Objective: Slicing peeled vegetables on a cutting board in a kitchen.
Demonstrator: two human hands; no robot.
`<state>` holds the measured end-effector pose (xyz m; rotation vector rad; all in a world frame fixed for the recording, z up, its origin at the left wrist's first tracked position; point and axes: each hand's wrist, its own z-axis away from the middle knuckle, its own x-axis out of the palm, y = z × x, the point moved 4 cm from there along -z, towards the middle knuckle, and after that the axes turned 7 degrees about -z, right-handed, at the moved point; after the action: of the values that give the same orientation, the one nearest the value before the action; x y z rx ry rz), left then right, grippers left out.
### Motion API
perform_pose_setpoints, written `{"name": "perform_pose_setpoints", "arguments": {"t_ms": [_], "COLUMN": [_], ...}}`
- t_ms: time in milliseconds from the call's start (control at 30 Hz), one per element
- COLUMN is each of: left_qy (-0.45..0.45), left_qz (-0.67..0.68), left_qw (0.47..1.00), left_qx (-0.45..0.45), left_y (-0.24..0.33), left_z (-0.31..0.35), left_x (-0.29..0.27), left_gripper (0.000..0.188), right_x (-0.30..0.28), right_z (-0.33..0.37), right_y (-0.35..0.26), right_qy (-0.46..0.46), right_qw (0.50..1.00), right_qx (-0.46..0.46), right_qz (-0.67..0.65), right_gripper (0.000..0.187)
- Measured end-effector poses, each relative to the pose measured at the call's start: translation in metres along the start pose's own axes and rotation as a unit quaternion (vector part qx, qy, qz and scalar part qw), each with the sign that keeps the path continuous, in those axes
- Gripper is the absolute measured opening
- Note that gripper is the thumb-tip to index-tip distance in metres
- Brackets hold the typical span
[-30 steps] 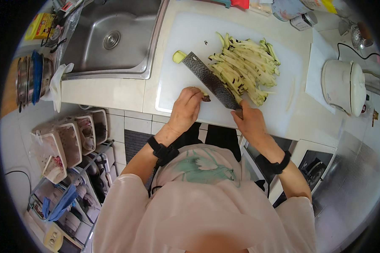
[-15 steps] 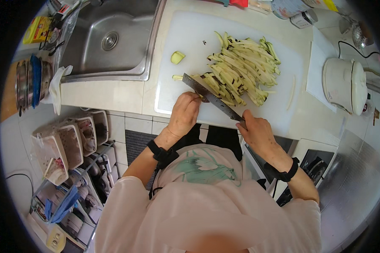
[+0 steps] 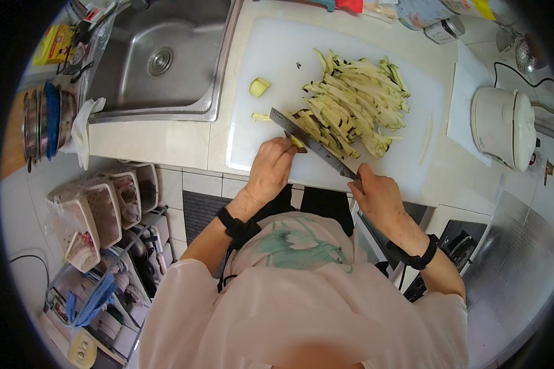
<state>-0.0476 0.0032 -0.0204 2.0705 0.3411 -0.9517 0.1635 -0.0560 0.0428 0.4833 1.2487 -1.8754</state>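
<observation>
Clock set with 12 pointing straight away from you, read from the centre of the white cutting board [image 3: 277,46] unless noted.

Your right hand [image 3: 381,200], at 5 o'clock by the near edge, is clamped around the handle of a knife [image 3: 314,145]. Its dark, straight blade slants over the board, tip toward 10 o'clock. Your left hand [image 3: 272,165] is between 7 and 8 o'clock, fingers bunched, tips clamped on a small vegetable piece [image 3: 300,144] with dark skin and pale yellow flesh. The piece lies on the blade's near side; whether blade and piece touch, you cannot tell from this view.

A pile of vegetable strips [image 3: 363,98], pale green with dark skin edges, spreads between 1 and 2 o'clock from mid-blade; its nearest strips lie right along the blade. From the tip: a rounded end piece [image 3: 259,87] at 11, a loose strip [image 3: 261,117] just beside it at 8. A thin pale strip [image 3: 425,138] lies apart, at 4 from the pile.

Surroundings: steel sink [image 3: 144,43] toward 10, lidded white pot [image 3: 492,123] at 3. Dark wristbands [image 3: 237,227] on both wrists.
</observation>
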Motion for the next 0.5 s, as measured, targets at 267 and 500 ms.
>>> {"name": "perform_pose_setpoints", "arguments": {"t_ms": [267,500], "left_qy": [-0.021,-0.017], "left_qz": [-0.034,-0.029], "left_qw": [0.999,0.999], "left_qx": [0.015,0.01], "left_y": [0.002,0.001], "left_z": [0.0,-0.003], "left_x": [0.005,0.005], "left_gripper": [0.03,0.027], "right_x": [0.005,0.011], "right_z": [0.001,-0.013], "right_y": [-0.001,-0.013], "right_qy": [-0.03,-0.024], "right_qw": [0.999,0.999], "right_qx": [0.023,0.022], "right_qz": [0.007,0.005], "right_gripper": [0.023,0.021]}}
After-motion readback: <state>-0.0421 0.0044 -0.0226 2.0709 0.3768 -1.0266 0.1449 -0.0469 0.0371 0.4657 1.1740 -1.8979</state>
